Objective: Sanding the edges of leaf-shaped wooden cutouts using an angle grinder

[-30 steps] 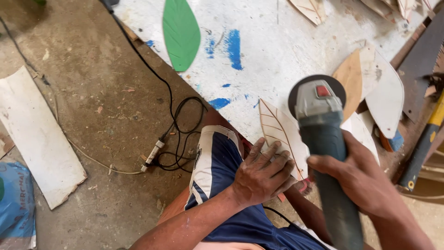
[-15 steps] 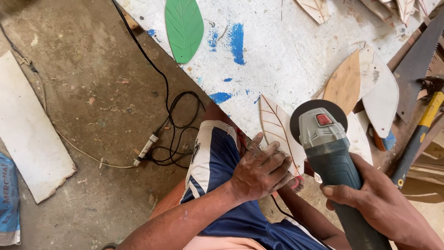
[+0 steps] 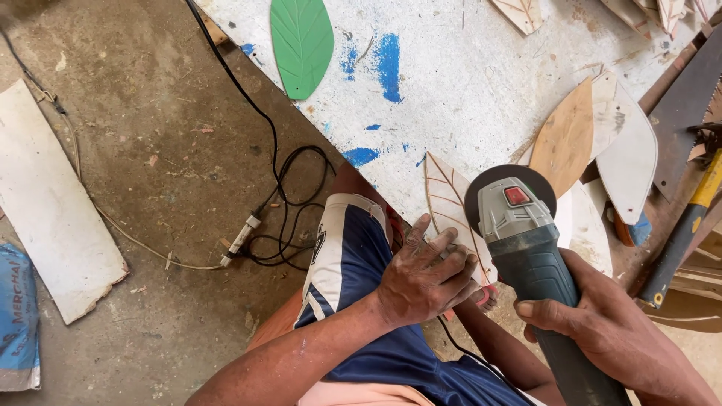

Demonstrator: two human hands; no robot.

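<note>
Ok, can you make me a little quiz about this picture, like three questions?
1. True or false: the right hand holds the angle grinder.
2. What colour is the painted leaf shape lying on the white board? A red, B green, C yellow.
3. What does the left hand press down on?

Key: 1 true. 2 B. 3 The pale wooden leaf cutout at the board's edge.

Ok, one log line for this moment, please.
left hand: pressing leaf-shaped wooden cutout | right hand: gripping angle grinder | disc beside cutout edge | green leaf on board
</note>
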